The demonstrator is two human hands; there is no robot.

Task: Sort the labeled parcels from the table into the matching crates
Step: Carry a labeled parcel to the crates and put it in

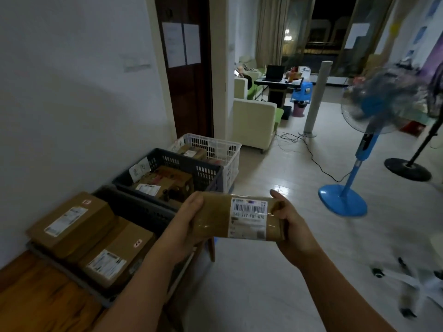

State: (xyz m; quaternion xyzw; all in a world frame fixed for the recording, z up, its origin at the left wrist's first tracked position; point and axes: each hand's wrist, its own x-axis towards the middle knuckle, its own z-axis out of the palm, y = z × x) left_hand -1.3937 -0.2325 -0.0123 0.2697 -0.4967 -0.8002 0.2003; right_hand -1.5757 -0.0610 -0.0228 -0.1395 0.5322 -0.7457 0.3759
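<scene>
While the taped brown parcel sits mid-air in front of me, label up, my left grip is clamped on one end and my right grip on the other, grey crate below-left by the wall.

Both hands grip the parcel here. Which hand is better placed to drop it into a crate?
Left, probably. The left hand grips the parcel end nearest the dark crate and white crate, which sit along the wall on that side; the right hand holds the far end.
</scene>
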